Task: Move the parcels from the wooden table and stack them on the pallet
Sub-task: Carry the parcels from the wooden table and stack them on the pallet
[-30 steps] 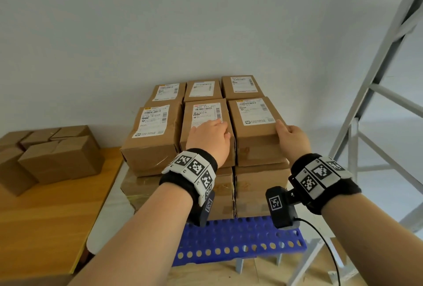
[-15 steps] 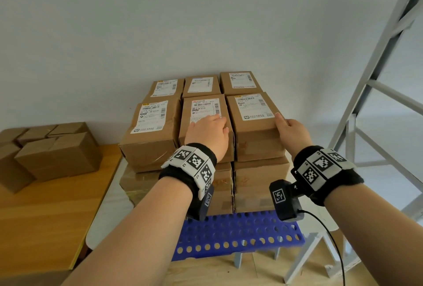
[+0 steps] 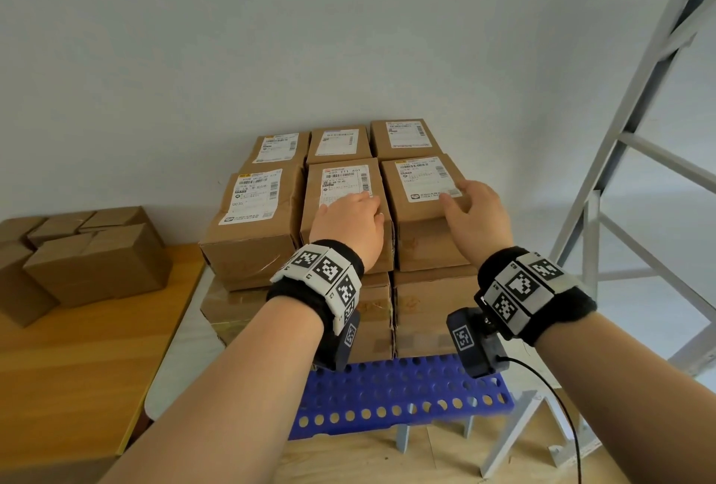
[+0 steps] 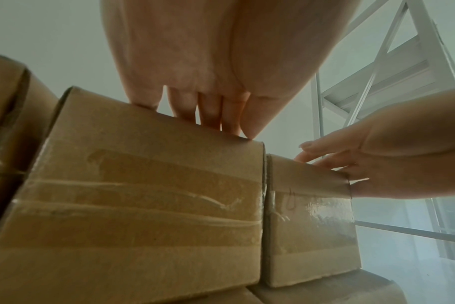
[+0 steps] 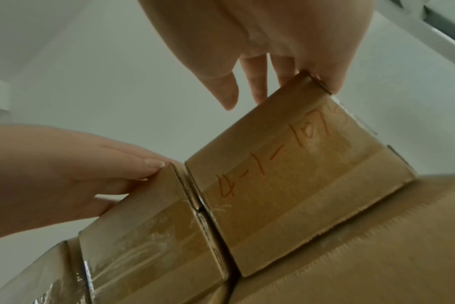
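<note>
Left hand (image 3: 348, 222): fingers (image 4: 208, 111) straight and together, laid flat on the top of the middle brown cardboard parcel with a white shipping label (image 3: 345, 208), front row, upper layer. They press; they grasp nothing. Right hand (image 3: 478, 212): fingers (image 5: 257, 82) extended and slightly spread over the top near edge of the right-hand brown cardboard parcel marked in orange pen (image 5: 299, 176), palm at its outer corner, not closed round it.

Change noted: half a second ago the right hand clasped that parcel's outer side; it now sits on top, released. Judgement: the parcel is placed and is being squared against its neighbour; the two front faces touch along one seam.

Location: both parcels rest on a lower layer of cartons on the blue perforated plastic pallet (image 3: 387, 390). More plain brown cardboard boxes (image 3: 97, 262) wait on the orange-toned wooden counter (image 3: 77, 359), well to the left, so the task is unfinished.

Edges and room: the right parcel's outer side is flush with the stack edge, with a grey metal frame (image 3: 620, 158) near it. The upper layer looks full, six across two rows; the next parcel likely starts a new layer.
</note>
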`<move>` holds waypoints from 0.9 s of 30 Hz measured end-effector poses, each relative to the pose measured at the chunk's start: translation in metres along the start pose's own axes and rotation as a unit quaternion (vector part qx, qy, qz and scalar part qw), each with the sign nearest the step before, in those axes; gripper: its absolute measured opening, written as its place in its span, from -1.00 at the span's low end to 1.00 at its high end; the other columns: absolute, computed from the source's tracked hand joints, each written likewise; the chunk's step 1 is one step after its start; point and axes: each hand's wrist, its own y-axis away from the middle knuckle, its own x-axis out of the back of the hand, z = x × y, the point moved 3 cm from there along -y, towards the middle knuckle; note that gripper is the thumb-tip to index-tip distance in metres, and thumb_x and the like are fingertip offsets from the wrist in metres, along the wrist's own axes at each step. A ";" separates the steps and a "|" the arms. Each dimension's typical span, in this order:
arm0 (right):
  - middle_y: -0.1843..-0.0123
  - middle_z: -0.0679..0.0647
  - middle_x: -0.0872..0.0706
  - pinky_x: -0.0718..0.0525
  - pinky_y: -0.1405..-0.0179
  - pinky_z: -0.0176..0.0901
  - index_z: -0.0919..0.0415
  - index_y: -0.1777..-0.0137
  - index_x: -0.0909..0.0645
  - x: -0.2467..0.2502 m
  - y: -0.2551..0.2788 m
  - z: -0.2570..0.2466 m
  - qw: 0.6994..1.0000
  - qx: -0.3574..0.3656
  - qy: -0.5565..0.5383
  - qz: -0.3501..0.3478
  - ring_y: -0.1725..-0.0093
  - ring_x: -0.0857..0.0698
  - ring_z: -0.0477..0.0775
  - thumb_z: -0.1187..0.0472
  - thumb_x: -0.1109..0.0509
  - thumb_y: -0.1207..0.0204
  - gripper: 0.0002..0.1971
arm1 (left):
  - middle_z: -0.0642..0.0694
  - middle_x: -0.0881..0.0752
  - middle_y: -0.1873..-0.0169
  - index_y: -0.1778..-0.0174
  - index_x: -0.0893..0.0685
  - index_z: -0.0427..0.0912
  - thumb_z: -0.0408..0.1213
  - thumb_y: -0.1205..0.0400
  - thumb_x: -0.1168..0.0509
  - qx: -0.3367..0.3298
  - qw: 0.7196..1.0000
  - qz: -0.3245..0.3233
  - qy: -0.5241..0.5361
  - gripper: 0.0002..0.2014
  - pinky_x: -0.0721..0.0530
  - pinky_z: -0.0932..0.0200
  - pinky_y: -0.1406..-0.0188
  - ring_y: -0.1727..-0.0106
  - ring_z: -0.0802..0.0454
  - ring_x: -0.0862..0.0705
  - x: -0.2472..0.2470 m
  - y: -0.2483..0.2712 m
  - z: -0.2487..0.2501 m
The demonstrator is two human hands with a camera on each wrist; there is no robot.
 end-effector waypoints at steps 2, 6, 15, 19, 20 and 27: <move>-0.46 0.12 -0.46 -0.47 -0.44 0.00 0.28 -0.45 -0.47 -0.001 0.001 0.002 1.000 0.004 0.016 -0.005 -0.39 -0.48 0.12 0.10 -0.25 -0.64 -0.57 | -0.10 -0.53 -0.38 -0.37 -0.52 -0.13 -0.17 -0.73 0.01 -0.002 1.000 0.003 0.000 -0.65 -0.38 -0.05 -0.43 -0.39 -0.08 -0.48 0.000 0.000 0.000; -0.50 0.12 -0.40 -0.40 -0.50 0.03 0.29 -0.45 -0.47 -0.001 0.002 0.004 0.999 0.011 0.042 -0.017 -0.45 -0.43 0.14 0.10 -0.27 -0.62 -0.55 | -0.08 -0.51 -0.41 -0.41 -0.49 -0.11 -0.15 -0.73 0.01 -0.002 1.000 0.010 0.003 -0.63 -0.37 -0.05 -0.44 -0.42 -0.06 -0.46 0.000 0.000 0.000; -0.60 0.11 -0.29 -0.05 -0.64 0.07 0.20 -0.42 -0.52 0.003 0.003 -0.002 0.996 0.013 0.077 -0.039 -0.65 -0.04 0.17 0.11 -0.25 -0.63 -0.60 | -0.04 -0.47 -0.45 -0.48 -0.41 -0.07 -0.11 -0.72 -0.02 0.006 1.000 0.011 0.022 -0.60 -0.36 -0.08 -0.47 -0.46 -0.02 -0.43 0.001 -0.003 -0.004; -0.61 0.08 -0.31 -0.03 -0.59 -0.07 0.15 -0.34 -0.59 0.005 0.006 -0.018 0.996 0.054 0.063 -0.036 -0.67 0.00 0.08 0.17 -0.25 -0.62 -0.68 | -0.06 -0.46 -0.45 -0.46 -0.44 -0.09 -0.16 -0.72 -0.07 -0.004 0.998 0.004 0.065 -0.62 -0.35 -0.02 -0.49 -0.46 -0.01 -0.42 0.006 -0.002 -0.004; -0.60 0.08 -0.34 -0.06 -0.58 -0.08 0.14 -0.33 -0.60 0.005 0.007 -0.024 0.996 0.067 0.057 -0.035 -0.66 -0.05 0.07 0.18 -0.27 -0.61 -0.68 | -0.06 -0.44 -0.47 -0.47 -0.45 -0.09 -0.18 -0.72 -0.08 -0.006 0.996 0.011 0.090 -0.62 -0.32 0.04 -0.50 -0.48 0.00 -0.40 0.008 0.000 -0.004; -0.45 0.01 -0.50 -0.31 -0.38 -0.28 0.14 -0.33 -0.59 -0.005 0.024 -0.062 0.989 0.136 -0.054 -0.035 -0.44 -0.44 -0.03 0.23 -0.30 -0.59 -0.68 | 0.04 -0.49 -0.44 -0.47 -0.45 -0.02 -0.23 -0.72 -0.09 0.030 0.974 0.119 0.192 -0.63 -0.27 0.35 -0.34 -0.47 0.15 -0.39 0.035 0.027 -0.021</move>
